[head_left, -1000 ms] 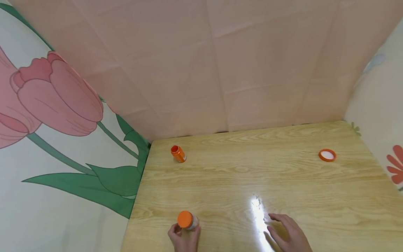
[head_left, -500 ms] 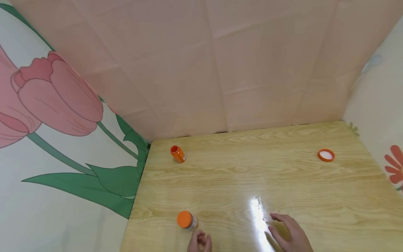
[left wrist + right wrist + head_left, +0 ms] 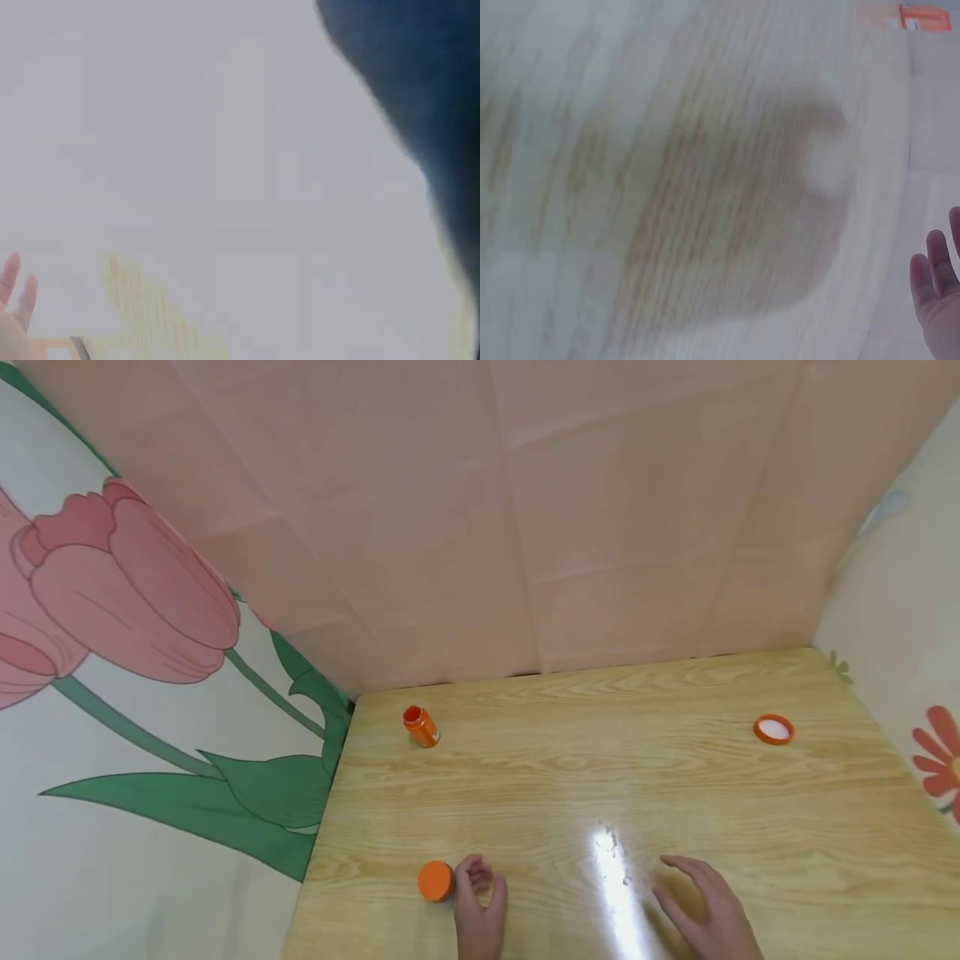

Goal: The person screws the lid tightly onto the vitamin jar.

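Note:
An orange-lidded jar [image 3: 436,882] stands near the front left of the table in the head view; mostly its lid shows. Right beside it is my left hand [image 3: 481,906], fingers loosely bent, thumb apart, nothing between them. The left wrist view catches only part of that hand [image 3: 16,307] at its lower left corner. My right hand [image 3: 712,906] hovers over the table at the front right, thumb and fingers spread, holding nothing. In the right wrist view its fingers [image 3: 924,279] show at the right edge.
An open orange bottle [image 3: 422,727] is at the back left of the wooden table [image 3: 585,760]. A ring-like orange lid [image 3: 773,729] with a white inside lies at the back right. Walls border the table behind and on both sides. Dark cloth [image 3: 420,82] fills the left wrist view's right side.
My left hand has let go of the jar, moved to its right, then forward alongside it. The right hand has shifted slightly right.

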A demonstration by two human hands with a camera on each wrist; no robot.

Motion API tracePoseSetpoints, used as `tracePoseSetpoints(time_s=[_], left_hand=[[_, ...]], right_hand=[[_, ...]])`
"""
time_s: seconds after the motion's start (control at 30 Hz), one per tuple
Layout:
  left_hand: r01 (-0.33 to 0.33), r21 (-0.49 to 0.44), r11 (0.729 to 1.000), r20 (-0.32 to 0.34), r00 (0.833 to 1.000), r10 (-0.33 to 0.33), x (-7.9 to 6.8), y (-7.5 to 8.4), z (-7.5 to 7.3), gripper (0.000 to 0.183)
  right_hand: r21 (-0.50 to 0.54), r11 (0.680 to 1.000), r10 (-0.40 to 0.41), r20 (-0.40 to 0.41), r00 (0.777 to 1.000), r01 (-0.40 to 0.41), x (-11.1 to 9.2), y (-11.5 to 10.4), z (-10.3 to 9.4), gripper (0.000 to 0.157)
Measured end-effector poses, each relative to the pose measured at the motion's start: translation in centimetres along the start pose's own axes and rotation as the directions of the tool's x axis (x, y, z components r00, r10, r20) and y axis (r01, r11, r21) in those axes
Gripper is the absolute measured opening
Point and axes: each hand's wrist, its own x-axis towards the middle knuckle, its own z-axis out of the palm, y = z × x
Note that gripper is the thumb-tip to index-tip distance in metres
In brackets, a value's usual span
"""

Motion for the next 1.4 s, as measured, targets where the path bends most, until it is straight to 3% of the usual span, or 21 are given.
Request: tracePoseSetpoints(time_s=[0.13, 0.43, 0.9, 1.4], left_hand=[[-0.019, 0.046, 0.999, -0.048, 0.999, 0.021, 0.6, -0.2, -0.3, 0.044], [0.083, 0.109, 0.991, -0.091, 0.993, -0.073, 1.6, -0.1, -1.0, 0.053], [0.029, -0.041, 0.999, -0.113, 0.993, -0.033, 2.5, 0.4, -0.6, 0.072], [0.039, -0.070, 0.997, -0.175, 0.983, -0.051, 4.6, 1.8, 0.4, 0.075]], right_hand=[[0.003, 1.000, 0.006, -0.002, 1.000, -0.006, 0.3, 0.4, -0.4, 0.056], [-0.021, 0.997, 0.073, -0.004, 0.997, -0.073, 0.4, 0.9, -1.2, 0.055], [-0.029, 0.987, 0.160, -0.021, 0.987, -0.161, 0.9, 1.0, -2.0, 0.053], [-0.028, 0.984, 0.173, -0.017, 0.985, -0.173, 1.9, 0.7, -2.2, 0.054]])
